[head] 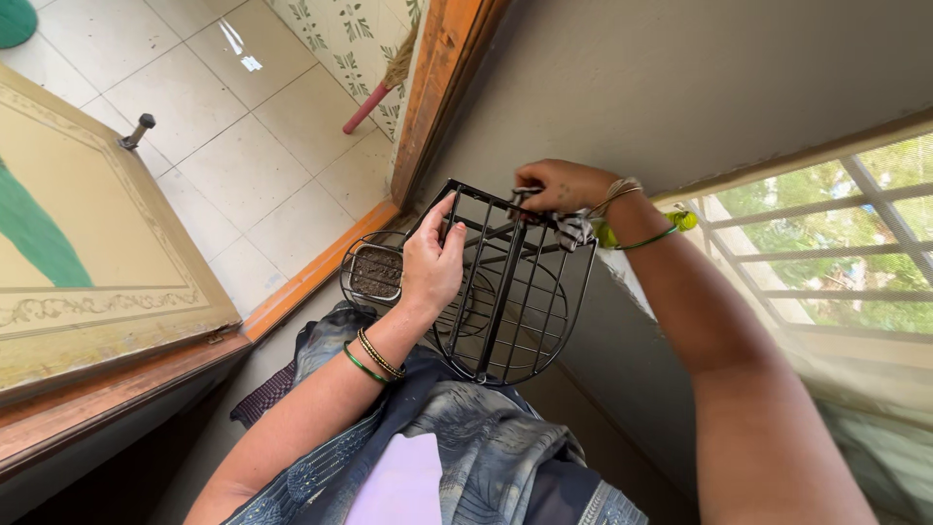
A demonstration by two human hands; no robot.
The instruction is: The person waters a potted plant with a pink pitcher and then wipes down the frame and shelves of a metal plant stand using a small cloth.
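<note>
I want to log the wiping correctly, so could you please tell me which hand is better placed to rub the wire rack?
Probably the right hand: it presses a cloth on the black wire rack, while the left hand grips its edge.

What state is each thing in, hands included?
Black wire rack: held up off the floor, tilted, against the wall corner.
Left hand: closed on the rack's top edge.
Right hand: pressing a cloth onto the rack's upper bar.
Door: open.
Broom: leaning against the tiled wall.
</note>
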